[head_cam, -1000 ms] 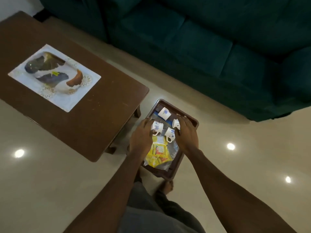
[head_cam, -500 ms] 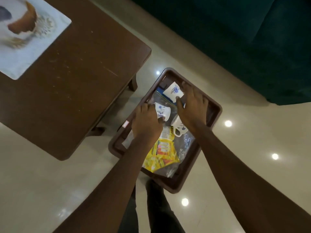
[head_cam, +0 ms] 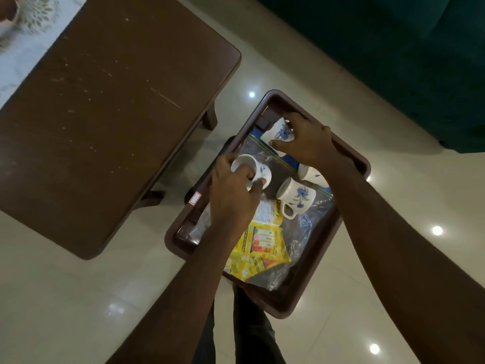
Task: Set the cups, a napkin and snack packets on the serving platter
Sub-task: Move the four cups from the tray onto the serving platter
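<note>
Gripping a cup (head_cam: 262, 172) with fingers hooked into its mouth, the left hand (head_cam: 231, 203) holds it tilted over the tray (head_cam: 307, 287), while the right hand (head_cam: 309, 145) clasps a second cup (head_cam: 280, 132) near the far corner. A third cup (head_cam: 296, 195) lies tipped on slick packets (head_cam: 262, 245) just beside both hands. A knock or sliding plastic could roll it into the others and chip it.

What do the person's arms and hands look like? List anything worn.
The left hand and right hand are ungloved, with no ring, watch or bracelet visible. The left forearm and right forearm are bare to the frame edge; no sleeve shows.
</note>
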